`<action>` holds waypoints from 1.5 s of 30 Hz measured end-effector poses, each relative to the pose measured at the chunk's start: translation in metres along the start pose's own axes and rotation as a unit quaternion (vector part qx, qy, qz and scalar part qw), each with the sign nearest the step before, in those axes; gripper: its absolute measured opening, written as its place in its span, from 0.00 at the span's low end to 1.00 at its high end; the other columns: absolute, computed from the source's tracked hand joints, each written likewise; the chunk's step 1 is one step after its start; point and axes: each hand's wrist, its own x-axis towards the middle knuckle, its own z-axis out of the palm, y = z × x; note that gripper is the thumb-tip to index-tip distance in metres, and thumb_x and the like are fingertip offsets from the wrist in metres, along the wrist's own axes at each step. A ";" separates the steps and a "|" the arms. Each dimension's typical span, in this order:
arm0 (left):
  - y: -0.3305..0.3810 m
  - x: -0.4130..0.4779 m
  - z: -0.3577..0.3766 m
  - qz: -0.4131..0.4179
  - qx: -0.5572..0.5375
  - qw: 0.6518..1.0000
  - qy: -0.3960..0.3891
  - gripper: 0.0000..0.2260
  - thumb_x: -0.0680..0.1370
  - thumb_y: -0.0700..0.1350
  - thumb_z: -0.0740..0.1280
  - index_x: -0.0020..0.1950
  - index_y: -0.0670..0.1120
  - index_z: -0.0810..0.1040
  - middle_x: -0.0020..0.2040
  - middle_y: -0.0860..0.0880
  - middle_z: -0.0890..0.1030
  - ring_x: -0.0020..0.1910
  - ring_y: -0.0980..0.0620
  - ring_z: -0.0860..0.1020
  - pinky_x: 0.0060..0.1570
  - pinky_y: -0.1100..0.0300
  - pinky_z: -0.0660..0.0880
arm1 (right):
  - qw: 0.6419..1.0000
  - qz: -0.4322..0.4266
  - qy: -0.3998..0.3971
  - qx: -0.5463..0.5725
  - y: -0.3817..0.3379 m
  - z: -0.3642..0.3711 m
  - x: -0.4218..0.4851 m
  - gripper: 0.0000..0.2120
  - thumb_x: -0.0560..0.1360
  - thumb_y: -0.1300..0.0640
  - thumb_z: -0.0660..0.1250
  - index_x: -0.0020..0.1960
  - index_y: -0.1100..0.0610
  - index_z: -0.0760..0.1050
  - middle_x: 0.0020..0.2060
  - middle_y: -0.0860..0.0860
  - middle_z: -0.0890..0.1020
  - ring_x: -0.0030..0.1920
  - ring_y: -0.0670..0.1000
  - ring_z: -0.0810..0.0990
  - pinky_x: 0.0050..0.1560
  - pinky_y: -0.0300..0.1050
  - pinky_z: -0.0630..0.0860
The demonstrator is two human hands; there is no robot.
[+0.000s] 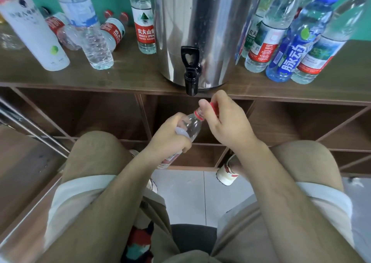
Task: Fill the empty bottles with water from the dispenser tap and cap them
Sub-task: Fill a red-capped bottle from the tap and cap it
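At the far left of the wooden shelf top stands a tall white bottle, leaning in the wide lens. Just beside it is a clear ribbed bottle with a pale blue label. Behind that one, two small red-labelled bottles lie on their sides with their red caps toward the wall. Next comes an upright red-and-white labelled bottle, standing just beside the steel dispenser. The dispenser's black tap juts out over the shelf's front edge.

Below the tap, above my knees, my left hand is wrapped round the body of the bottle. It is a clear one with a red ring at its neck. It is tilted, its neck pointing up and to the right, a little under the spout but not touching it. I cannot tell how much water is in it.

My right hand pinches the red cap between curled fingers, just beside the bottle's mouth, with my thumb lying across the opening. Whether the cap touches the neck I cannot tell.

To the right of the dispenser a cluster of upright bottles stands close together. It includes a red-labelled one, a blue bottle and a green-and-red labelled one.
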 end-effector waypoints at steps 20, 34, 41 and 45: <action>0.003 0.011 0.007 0.023 -0.083 0.995 0.041 0.31 0.71 0.39 0.79 0.69 0.56 0.71 0.60 0.54 0.78 0.60 0.49 0.79 0.61 0.51 0.80 | 0.976 0.179 0.069 -0.104 0.059 -0.035 0.042 0.13 0.81 0.46 0.70 0.62 0.49 0.75 0.61 0.52 0.79 0.65 0.54 0.73 0.61 0.46 0.64; 0.009 0.007 0.003 0.056 -0.129 0.989 0.052 0.33 0.65 0.44 0.77 0.68 0.56 0.73 0.59 0.53 0.81 0.59 0.49 0.81 0.57 0.52 0.81 | 0.985 -0.153 0.022 0.082 -0.065 -0.054 0.048 0.25 0.83 0.57 0.67 0.78 0.58 0.66 0.70 0.51 0.74 0.70 0.46 0.74 0.68 0.44 0.73; 0.010 0.007 0.004 0.046 -0.119 0.990 0.054 0.32 0.68 0.46 0.80 0.66 0.64 0.71 0.57 0.59 0.79 0.58 0.53 0.80 0.47 0.69 0.77 | 0.984 -0.115 -0.135 -0.031 -0.087 -0.066 0.072 0.21 0.80 0.60 0.71 0.71 0.52 0.72 0.58 0.48 0.84 0.60 0.51 0.82 0.61 0.56 0.79; 0.010 0.007 0.004 0.043 -0.114 0.991 0.057 0.32 0.70 0.43 0.81 0.66 0.63 0.71 0.58 0.59 0.79 0.57 0.54 0.80 0.41 0.73 0.76 | 0.981 -0.168 -0.084 -0.041 -0.085 -0.060 0.063 0.15 0.80 0.64 0.70 0.66 0.56 0.77 0.53 0.50 0.85 0.54 0.53 0.83 0.56 0.55 0.79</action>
